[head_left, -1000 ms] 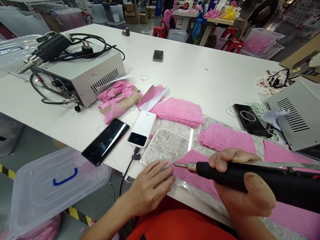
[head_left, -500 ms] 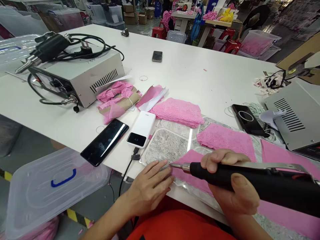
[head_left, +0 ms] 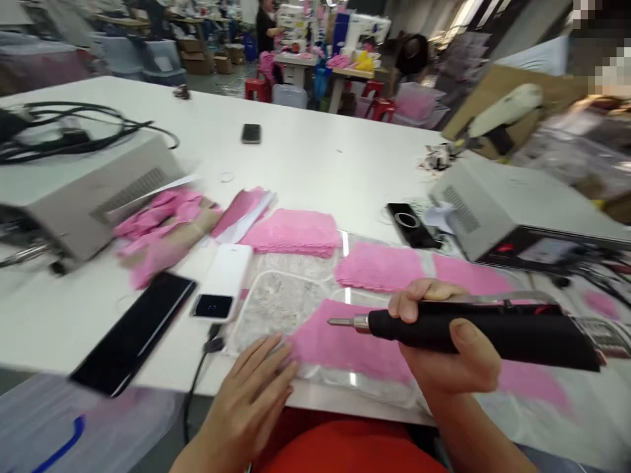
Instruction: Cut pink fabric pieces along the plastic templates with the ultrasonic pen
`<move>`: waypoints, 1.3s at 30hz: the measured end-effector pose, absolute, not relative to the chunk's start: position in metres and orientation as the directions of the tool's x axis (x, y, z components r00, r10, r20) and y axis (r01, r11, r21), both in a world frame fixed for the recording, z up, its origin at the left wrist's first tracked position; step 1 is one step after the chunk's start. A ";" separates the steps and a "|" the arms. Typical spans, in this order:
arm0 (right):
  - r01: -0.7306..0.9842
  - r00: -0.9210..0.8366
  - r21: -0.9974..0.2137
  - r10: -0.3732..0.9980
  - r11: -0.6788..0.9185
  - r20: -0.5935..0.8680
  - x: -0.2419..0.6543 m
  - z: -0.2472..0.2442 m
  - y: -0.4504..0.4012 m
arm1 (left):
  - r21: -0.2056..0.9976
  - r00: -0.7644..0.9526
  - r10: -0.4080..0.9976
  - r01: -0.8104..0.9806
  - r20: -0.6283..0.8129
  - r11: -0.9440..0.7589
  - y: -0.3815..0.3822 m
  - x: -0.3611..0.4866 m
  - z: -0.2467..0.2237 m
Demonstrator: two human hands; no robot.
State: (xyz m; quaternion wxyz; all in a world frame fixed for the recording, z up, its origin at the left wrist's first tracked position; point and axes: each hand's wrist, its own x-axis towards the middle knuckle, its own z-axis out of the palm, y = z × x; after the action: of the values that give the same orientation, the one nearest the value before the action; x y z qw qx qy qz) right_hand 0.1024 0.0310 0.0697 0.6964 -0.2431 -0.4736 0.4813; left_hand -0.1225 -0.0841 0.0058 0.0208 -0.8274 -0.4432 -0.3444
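Note:
My left hand (head_left: 251, 387) lies with fingers stretched out at the left edge of a flat pink fabric piece (head_left: 340, 348). Wrapped around a black handheld tool (head_left: 532, 335) with a pointed metal tip is my right hand (head_left: 453, 378), thumb on its near side. The tip points left over the fabric; whether it touches cannot be told. Beneath the fabric is a grey marbled sheet (head_left: 280, 302) with clear, rounded outlines. Beyond it sit two stacks of pink lace pieces, a left stack (head_left: 296, 233) and a right stack (head_left: 377, 268).
A white power bank (head_left: 229, 272) with a cable and a black phone (head_left: 135, 335) lie left of my hand. Grey boxes stand at both sides, a left box (head_left: 93, 197) and a right box (head_left: 542, 197). Another phone (head_left: 411, 226) lies near the right box. Other people are in the background.
The camera view has swung to the right, so the table's things appear further left. My left hand and the tool's tip are further apart; more fabric shows between them. The right hand keeps its grip.

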 end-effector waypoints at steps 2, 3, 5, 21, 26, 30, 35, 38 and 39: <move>-0.385 0.240 -0.783 0.872 0.489 0.426 0.133 0.073 0.042 | 0.244 0.398 0.681 0.725 0.615 -0.644 -0.074 -0.119 0.007; -0.354 0.317 -0.780 0.851 0.516 0.419 0.150 0.074 0.047 | 0.226 0.421 0.657 0.708 0.625 -0.669 -0.067 -0.116 0.008; -0.284 0.450 -0.782 0.797 0.555 0.402 0.186 0.077 0.053 | 0.196 0.475 0.612 0.667 0.632 -0.719 -0.051 -0.106 0.010; -0.359 0.358 -0.835 0.888 0.417 0.289 0.271 0.061 0.072 | 0.161 0.741 0.537 0.520 0.402 -0.839 0.007 0.066 0.018; -0.392 0.326 -0.826 0.901 0.404 0.286 0.272 0.055 0.072 | 0.127 0.679 0.600 0.611 0.423 -0.781 0.007 0.076 0.006; -0.381 0.322 -0.825 0.897 0.417 0.304 0.272 0.053 0.073 | 0.140 0.667 0.633 0.637 0.393 -0.758 0.008 0.080 0.004; -0.350 0.338 -0.829 0.884 0.436 0.323 0.272 0.055 0.074 | 0.157 0.666 0.645 0.640 0.376 -0.752 0.009 0.079 0.006; -0.351 0.339 -0.832 0.887 0.429 0.314 0.271 0.055 0.075 | 0.159 0.670 0.643 0.637 0.371 -0.755 0.009 0.079 0.006; -0.352 0.337 -0.834 0.888 0.426 0.312 0.271 0.055 0.075 | 0.161 0.670 0.644 0.636 0.369 -0.755 0.008 0.079 0.006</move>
State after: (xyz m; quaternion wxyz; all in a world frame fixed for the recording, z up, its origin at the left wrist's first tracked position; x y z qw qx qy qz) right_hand 0.2709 0.0750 0.0552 0.7447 -0.3373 -0.3980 0.4163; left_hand 0.0789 0.0084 0.0063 -0.0094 -0.9138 -0.3501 -0.2057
